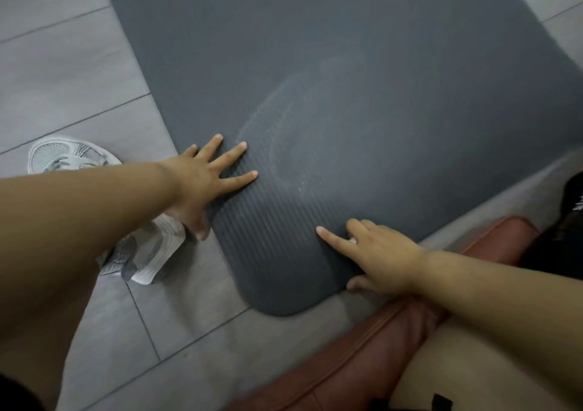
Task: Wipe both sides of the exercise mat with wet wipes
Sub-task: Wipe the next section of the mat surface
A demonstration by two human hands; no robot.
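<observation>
Mat [362, 79] lying flat on tiled floor [79, 63], near end between hands | left hand [205, 177] pressing spread on left edge | right hand [381, 253] resting index-out at right edge, grip unclear | foam looking light, floppy, grippy; near corners suiting a hold.

Colours and patterns, placed by the exercise mat.

- Exercise mat [362, 63]: dark slate grey, one colour throughout, with fine parallel ribbing that is clearest near its rounded corner.
- Smear [284, 117], mid-mat: pale whitish arcs, faint and streaky.
- Floor [63, 63], around the mat: light grey tiles, softly streaked, with thin darker joint lines.
- Shoes [72, 158], left of the mat: white with pale grey mesh panels.
- Cushion [362, 357], below-right of the mat: reddish brown, with a raised seam line.
- Garment [568, 237], right of the mat: black with small white marks.
</observation>
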